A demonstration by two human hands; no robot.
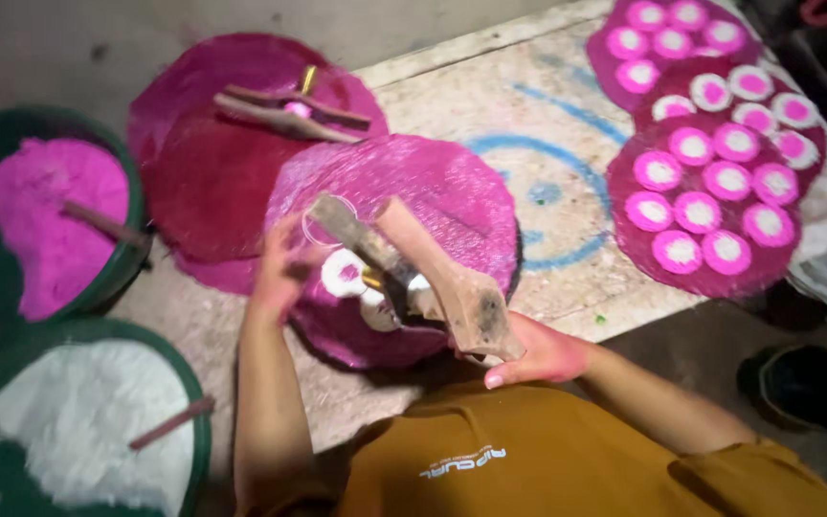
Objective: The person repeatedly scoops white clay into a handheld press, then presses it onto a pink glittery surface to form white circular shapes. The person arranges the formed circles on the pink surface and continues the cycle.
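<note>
the right hand [538, 352] grips a hinged wooden press mould [433, 273] over the magenta round mat [452, 191]; the left hand [284, 268], blurred, fingers loosely curled, touches its front end. pressing appears underway; next, releasing a disc beside the white pieces [345, 275].

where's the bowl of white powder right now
In the head view the green bowl of white powder sits at the lower left, just outside the left hand and forearm, directly below the green bowl of pink powder.
</note>
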